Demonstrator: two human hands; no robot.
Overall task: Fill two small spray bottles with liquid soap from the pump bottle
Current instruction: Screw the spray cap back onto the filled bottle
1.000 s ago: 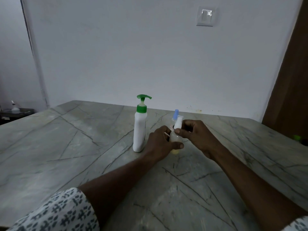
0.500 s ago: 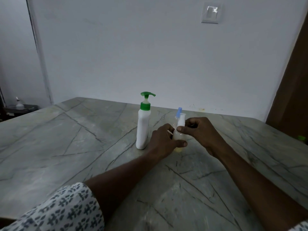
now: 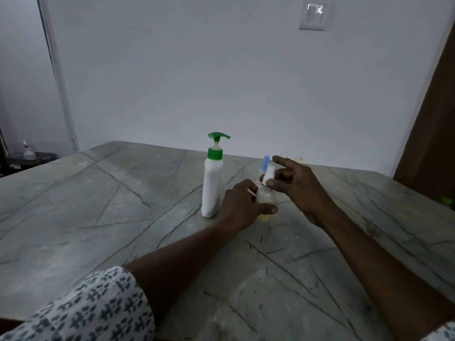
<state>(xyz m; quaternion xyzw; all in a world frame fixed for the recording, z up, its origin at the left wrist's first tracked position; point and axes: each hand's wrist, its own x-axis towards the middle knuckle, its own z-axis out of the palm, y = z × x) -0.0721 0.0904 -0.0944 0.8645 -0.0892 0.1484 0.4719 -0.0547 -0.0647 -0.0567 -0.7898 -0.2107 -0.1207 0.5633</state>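
A white pump bottle with a green pump head stands upright on the marble table. Just right of it a small clear spray bottle holding pale yellow liquid stands on the table, and my left hand is wrapped around its body. My right hand pinches its white spray cap between thumb and middle finger, index finger lifted. Behind it a blue cap of a second small bottle shows; that bottle's body is hidden by my hands.
The table reaches back to a white wall with a light switch. A brown door is at the right, with a small green object by the table's right edge. A dark side stand sits far left.
My right hand has shifted its hold on the white cap, and its index finger has lifted off. The left hand stays around the small bottle. The camera has moved a little closer.
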